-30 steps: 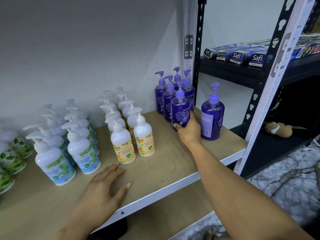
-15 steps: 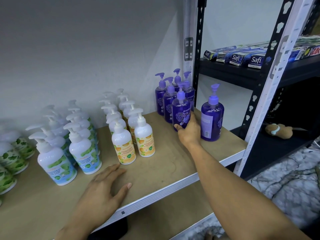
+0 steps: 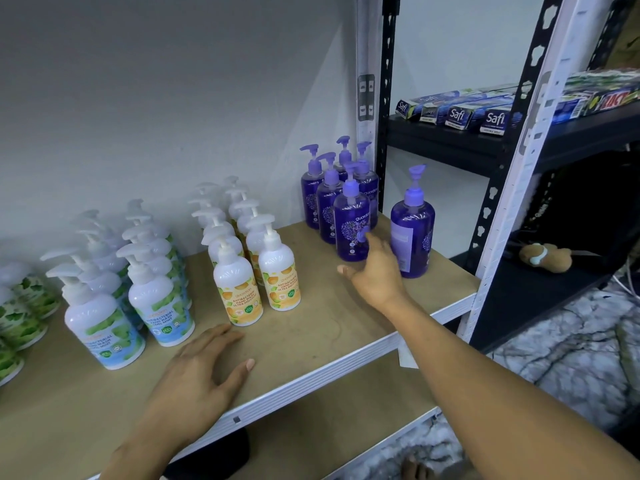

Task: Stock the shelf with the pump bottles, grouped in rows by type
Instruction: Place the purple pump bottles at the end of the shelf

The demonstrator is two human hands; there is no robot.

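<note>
Stray translucent purple plastic pump bottle (image 3: 414, 233) stands upright near shelf's right end, apart from purple bottle row (image 3: 349, 226). Judged: liquid-filled, hefty, rigid, smooth-walled (slick); grasp round body, not pump head. Right hand (image 3: 379, 275) loose-fingered between them, grasping nothing; left hand (image 3: 204, 368) flat on brown fibreboard shelf (image 3: 329, 323). White wall behind; black metal rack (image 3: 446, 147) adjoining.

Grey wall (image 3: 138, 116), marbled floor (image 3: 571, 351).
The wall backs a wooden shelf (image 3: 329, 317) with a white metal front edge; beside its right edge a black rack (image 3: 491, 202) carries boxes (image 3: 457, 114) above and a brown plush toy (image 3: 545, 258) below.
</note>
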